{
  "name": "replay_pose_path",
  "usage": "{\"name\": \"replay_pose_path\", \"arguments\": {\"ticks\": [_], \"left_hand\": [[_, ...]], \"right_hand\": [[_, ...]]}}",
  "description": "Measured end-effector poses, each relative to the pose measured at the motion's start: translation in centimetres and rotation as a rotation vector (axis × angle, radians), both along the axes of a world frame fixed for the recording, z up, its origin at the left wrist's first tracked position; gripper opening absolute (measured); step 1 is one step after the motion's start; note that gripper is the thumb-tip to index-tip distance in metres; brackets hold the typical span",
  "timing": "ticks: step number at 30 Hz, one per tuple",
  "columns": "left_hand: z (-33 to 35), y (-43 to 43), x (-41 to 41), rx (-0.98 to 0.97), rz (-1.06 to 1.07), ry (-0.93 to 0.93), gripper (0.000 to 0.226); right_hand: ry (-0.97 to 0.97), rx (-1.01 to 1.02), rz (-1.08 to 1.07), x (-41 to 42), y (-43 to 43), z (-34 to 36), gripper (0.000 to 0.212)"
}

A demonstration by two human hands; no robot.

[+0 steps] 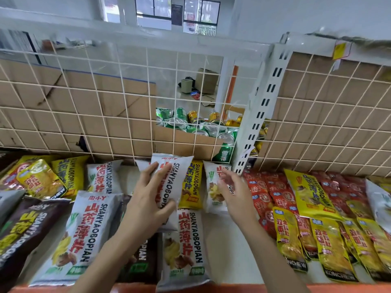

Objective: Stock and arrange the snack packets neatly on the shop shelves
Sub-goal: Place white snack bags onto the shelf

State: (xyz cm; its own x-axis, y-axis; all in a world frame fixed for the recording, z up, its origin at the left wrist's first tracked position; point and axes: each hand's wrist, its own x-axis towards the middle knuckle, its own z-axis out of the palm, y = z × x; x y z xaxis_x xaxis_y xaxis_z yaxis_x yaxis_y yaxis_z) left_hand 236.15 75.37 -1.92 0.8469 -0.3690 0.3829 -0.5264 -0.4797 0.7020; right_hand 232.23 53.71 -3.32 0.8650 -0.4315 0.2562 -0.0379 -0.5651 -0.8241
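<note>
A white packet with red characters and black SHANYAOBOPIAN lettering stands upright at the back edge of the shelf, gripped by the left hand. Just right of it stands a yellow packet, then a second white packet. A third white packet stands further left along the back. Two flat white packets lie toward the front edge, with a dark brown packet at the front left. On the right half, small red packets are heaped, with yellow pouches overlapping them along the front.

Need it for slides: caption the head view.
Left hand grips a white packet by the wire grid; right hand reaches for another.
</note>
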Motion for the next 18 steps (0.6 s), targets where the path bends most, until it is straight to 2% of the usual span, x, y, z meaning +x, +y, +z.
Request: {"name": "replay_pose_path", "arguments": {"ticks": [1,4,8,10,14,18], "left_hand": [[0.1,-0.5,-0.3,-0.004,-0.018,0.007,0.073],[0.4,-2.2,-1.6,0.020,-0.087,0.012,0.073],[0.2,-4.6,-3.6,0.039,-0.186,0.025,0.073],[0.1,-5.4,-4.4,0.034,-0.239,0.037,0.066],[0.0,-5.6,-5.2,0.023,-0.336,0.071,0.047],[-0.1,-5.0,-5.6,0.037,-0.336,0.072,0.045]], "right_hand": [[-0.005,0.128,0.057,-0.6,0.4,0.7,0.027],[0.043,0.417,0.216,-2.5,1.8,2.4,0.027],[0.141,0.604,0.264,-3.9,2.6,2.0,0.040],[0.116,0.644,0.252,-4.4,2.4,1.7,0.042],[0.063,0.658,0.197,-5.6,1.6,1.3,0.031],[0.042,0.639,0.113,-6.7,0.4,0.9,0.031]]}}
